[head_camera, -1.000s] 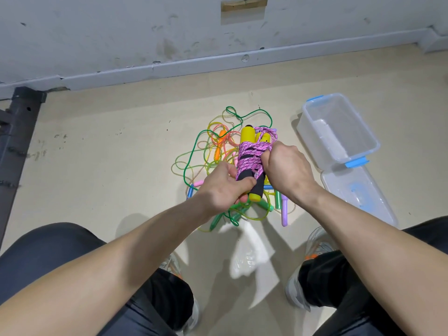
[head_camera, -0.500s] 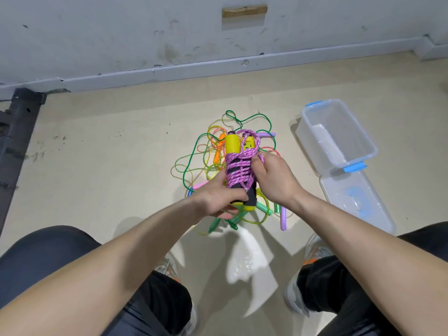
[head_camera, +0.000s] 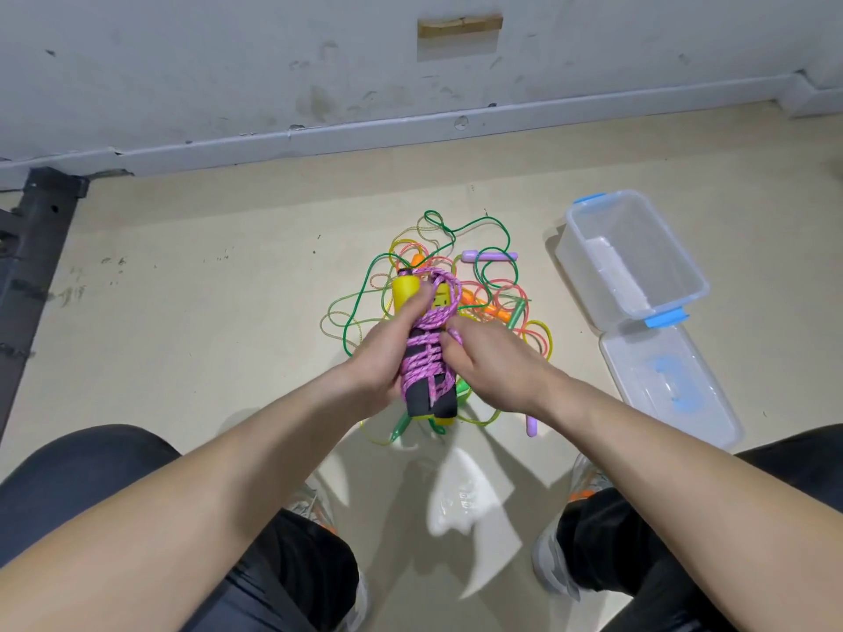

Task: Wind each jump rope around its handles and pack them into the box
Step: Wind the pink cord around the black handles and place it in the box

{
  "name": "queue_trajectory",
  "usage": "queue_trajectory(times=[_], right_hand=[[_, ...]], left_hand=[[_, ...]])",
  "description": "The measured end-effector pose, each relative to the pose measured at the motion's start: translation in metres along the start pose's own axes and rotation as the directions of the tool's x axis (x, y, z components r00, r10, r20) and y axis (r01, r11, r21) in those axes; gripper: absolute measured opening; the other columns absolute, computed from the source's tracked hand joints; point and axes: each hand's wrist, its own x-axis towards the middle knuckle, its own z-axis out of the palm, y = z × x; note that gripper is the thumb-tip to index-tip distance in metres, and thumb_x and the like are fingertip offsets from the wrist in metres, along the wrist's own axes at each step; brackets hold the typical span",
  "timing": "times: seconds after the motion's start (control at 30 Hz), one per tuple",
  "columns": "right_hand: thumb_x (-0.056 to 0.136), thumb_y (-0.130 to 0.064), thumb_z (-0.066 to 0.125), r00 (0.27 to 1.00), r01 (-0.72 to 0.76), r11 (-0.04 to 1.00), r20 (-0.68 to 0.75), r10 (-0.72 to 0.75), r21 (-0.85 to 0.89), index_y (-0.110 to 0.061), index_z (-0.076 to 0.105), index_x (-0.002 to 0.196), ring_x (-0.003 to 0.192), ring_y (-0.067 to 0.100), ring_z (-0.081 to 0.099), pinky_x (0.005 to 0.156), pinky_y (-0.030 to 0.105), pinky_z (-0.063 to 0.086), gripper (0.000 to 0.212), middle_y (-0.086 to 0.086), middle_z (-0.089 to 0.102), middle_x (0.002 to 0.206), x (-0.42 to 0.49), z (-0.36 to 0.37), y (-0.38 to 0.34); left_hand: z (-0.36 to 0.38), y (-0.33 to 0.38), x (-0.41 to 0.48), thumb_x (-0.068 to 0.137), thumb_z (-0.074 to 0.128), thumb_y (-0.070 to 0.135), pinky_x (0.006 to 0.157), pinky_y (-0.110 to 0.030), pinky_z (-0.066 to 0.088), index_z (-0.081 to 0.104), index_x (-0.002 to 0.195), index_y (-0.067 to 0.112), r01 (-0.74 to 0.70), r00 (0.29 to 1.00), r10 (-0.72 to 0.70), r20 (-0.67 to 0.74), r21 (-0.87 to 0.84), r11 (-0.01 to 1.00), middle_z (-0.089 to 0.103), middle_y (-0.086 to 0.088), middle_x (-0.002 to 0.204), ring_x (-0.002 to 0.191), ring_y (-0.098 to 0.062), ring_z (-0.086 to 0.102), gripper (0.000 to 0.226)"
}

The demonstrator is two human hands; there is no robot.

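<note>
A pink braided jump rope [head_camera: 424,358] is wound around its two yellow-and-black handles [head_camera: 406,289], held upright over the floor. My left hand [head_camera: 383,353] grips the bundle from the left, thumb up near the yellow tops. My right hand [head_camera: 492,362] holds the bundle's right side and pinches the pink rope; a loop of it arches over the handle tops. Beneath lies a tangle of green, yellow, orange and pink jump ropes [head_camera: 483,285] with several coloured handles. A clear plastic box [head_camera: 634,262] with blue latches stands open at the right.
The box's clear lid [head_camera: 666,385] lies flat on the floor just in front of the box. A dark metal frame [head_camera: 32,248] runs along the left edge. The wall and its skirting run across the back. My knees and shoes are at the bottom.
The wound bundle has come slightly nearer and lower. My left hand has slid up the handles, and my right hand has dropped to the bundle's right side, leaving a pink loop over the tops.
</note>
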Motion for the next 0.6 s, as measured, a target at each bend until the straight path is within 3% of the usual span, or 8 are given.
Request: queue_trajectory(times=[0.13, 0.23, 0.3, 0.37, 0.43, 0.53, 0.6], right_hand=[[0.107, -0.035, 0.036, 1.000, 0.004, 0.999, 0.027, -0.005, 0.033, -0.022, 0.038, 0.071, 0.064, 0.019, 0.043, 0.062, 0.038, 0.023, 0.038, -0.003, 0.045, 0.067, 0.002, -0.007, -0.004], [0.105, -0.038, 0.045, 1.000, -0.031, 0.992, 0.006, 0.031, 0.123, -0.013, 0.053, 0.072, 0.059, 0.017, 0.043, 0.058, 0.034, 0.031, 0.042, -0.001, 0.048, 0.064, 0.005, -0.026, -0.002], [0.102, -0.034, 0.054, 0.992, -0.120, 0.957, -0.014, 0.128, 0.265, -0.012, 0.064, 0.090, 0.057, 0.011, 0.046, 0.055, 0.029, 0.034, 0.026, -0.008, 0.052, 0.064, 0.005, -0.035, -0.001], [0.102, -0.022, 0.056, 0.976, -0.203, 0.822, 0.042, 0.214, 0.533, -0.017, 0.061, 0.098, 0.047, 0.011, 0.036, 0.047, 0.025, 0.028, 0.008, -0.011, 0.046, 0.055, 0.005, -0.037, -0.001], [0.102, -0.010, 0.050, 0.960, -0.276, 0.621, 0.182, 0.212, 0.734, -0.018, 0.058, 0.098, 0.043, 0.012, 0.027, 0.043, 0.020, 0.023, 0.012, -0.004, 0.040, 0.055, 0.004, -0.039, -0.002], [0.103, -0.004, 0.043, 0.933, -0.355, 0.432, 0.345, 0.106, 0.829, -0.024, 0.061, 0.115, 0.044, 0.010, 0.023, 0.041, 0.019, 0.020, 0.030, 0.001, 0.038, 0.060, -0.001, -0.048, -0.003], [0.102, -0.003, 0.041, 0.918, -0.376, 0.367, 0.397, 0.019, 0.851, -0.023, 0.066, 0.109, 0.044, 0.010, 0.024, 0.039, 0.018, 0.022, 0.033, 0.002, 0.037, 0.061, -0.004, -0.056, -0.002]], left_hand=[[-0.007, -0.005, 0.003, 0.092, 0.071, 0.037, 0.081, -0.036, 0.057, 0.075, 0.100, 0.005, -0.059, 0.985, 0.085, -0.150, 0.175, 0.983, 0.075, -0.014, 0.094, 0.084, -0.029, 0.071, 0.033], [-0.011, -0.001, 0.006, 0.088, 0.075, 0.035, 0.085, -0.040, 0.056, 0.076, 0.096, 0.012, -0.158, 0.965, 0.196, -0.177, 0.205, 0.966, 0.077, -0.012, 0.093, 0.082, -0.028, 0.072, 0.025], [-0.013, 0.003, 0.008, 0.079, 0.078, 0.035, 0.087, -0.046, 0.057, 0.072, 0.102, 0.015, -0.220, 0.942, 0.261, -0.213, 0.198, 0.955, 0.076, -0.012, 0.097, 0.086, -0.030, 0.073, 0.031], [-0.014, 0.006, 0.010, 0.075, 0.079, 0.033, 0.085, -0.046, 0.058, 0.069, 0.110, 0.014, -0.245, 0.929, 0.287, -0.232, 0.193, 0.950, 0.076, -0.010, 0.098, 0.087, -0.028, 0.072, 0.041], [-0.014, 0.007, 0.012, 0.079, 0.079, 0.027, 0.075, -0.039, 0.058, 0.068, 0.108, 0.015, -0.264, 0.921, 0.310, -0.238, 0.205, 0.942, 0.074, -0.005, 0.089, 0.079, -0.023, 0.070, 0.033], [-0.014, 0.009, 0.010, 0.088, 0.076, 0.018, 0.064, -0.028, 0.052, 0.070, 0.103, 0.018, -0.280, 0.909, 0.329, -0.254, 0.210, 0.937, 0.073, 0.002, 0.082, 0.072, -0.016, 0.069, 0.016], [-0.013, 0.009, 0.008, 0.088, 0.076, 0.020, 0.066, -0.028, 0.052, 0.071, 0.103, 0.018, -0.280, 0.903, 0.329, -0.277, 0.204, 0.938, 0.074, 0.001, 0.084, 0.074, -0.017, 0.070, 0.017]])
